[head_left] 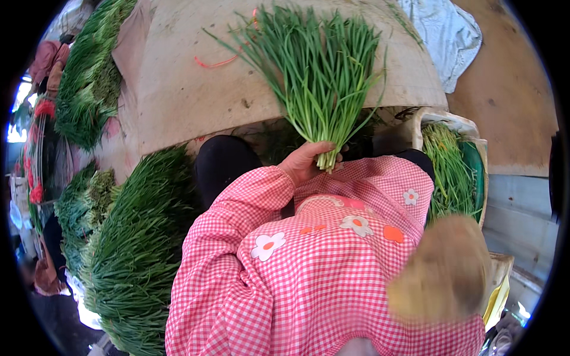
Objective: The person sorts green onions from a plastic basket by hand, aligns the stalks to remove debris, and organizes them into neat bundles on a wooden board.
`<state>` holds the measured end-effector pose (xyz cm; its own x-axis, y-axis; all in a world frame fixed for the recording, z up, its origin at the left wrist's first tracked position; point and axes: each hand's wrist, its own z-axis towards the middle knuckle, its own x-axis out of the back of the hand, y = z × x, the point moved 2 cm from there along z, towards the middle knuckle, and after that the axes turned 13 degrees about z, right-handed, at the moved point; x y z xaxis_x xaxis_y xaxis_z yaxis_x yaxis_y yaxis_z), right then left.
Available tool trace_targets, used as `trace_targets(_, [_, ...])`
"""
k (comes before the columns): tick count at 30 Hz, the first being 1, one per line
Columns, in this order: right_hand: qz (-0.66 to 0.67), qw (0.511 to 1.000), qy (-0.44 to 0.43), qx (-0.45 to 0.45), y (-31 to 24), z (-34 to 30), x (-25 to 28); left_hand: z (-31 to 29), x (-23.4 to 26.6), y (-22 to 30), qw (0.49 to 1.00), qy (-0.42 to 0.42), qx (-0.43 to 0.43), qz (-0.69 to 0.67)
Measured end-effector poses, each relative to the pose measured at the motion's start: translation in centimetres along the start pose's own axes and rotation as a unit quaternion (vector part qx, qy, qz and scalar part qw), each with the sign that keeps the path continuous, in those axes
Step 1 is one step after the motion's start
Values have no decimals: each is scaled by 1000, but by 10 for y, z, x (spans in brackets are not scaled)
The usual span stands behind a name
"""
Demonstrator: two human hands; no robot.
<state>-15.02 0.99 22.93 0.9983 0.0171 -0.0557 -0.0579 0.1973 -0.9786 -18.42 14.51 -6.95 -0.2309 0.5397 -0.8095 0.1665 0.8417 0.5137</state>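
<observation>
My left hand point(306, 161) grips a bunch of long green chives point(320, 71) at its cut base. The leaves fan out and lie over a worn pale board point(178, 83) in front of me. My left arm is in a pink checked sleeve, and a matching apron with flower patches covers my chest. My right hand point(442, 270) is a tan blur at the lower right, close to the camera and apart from the bunch. Its fingers cannot be made out, and I see nothing clearly in it.
Big heaps of chives point(136, 249) lie to my left, with more stacked at the upper left point(89, 71). At my right, a lined basket point(475, 172) holds loose chives. A red band point(217, 61) lies on the board. A pale blue cloth point(445, 35) is at the top right.
</observation>
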Motion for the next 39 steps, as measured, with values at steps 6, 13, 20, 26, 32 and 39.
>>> trace_targets(6, [84,988,-120,49,-3,-7,-20,0,-3,1,999,21,23,22])
trace_targets(13, [27,997,2,67,75,40,15,-6,-8,1,997,63,44,3])
trace_targets(20, [-235,930,250,-135,230,29,129,2,9,-7,998,61,12,30])
trace_targets(26, [-204,929,265,-157,229,25,133,-2,1,-3,998,47,29,-41])
trace_targets(32, [-243,879,312,-267,227,32,139,-5,1,-1,998,27,31,-46])
trace_targets(39, [-50,918,331,-213,264,31,158,0,14,-8,999,18,41,-29])
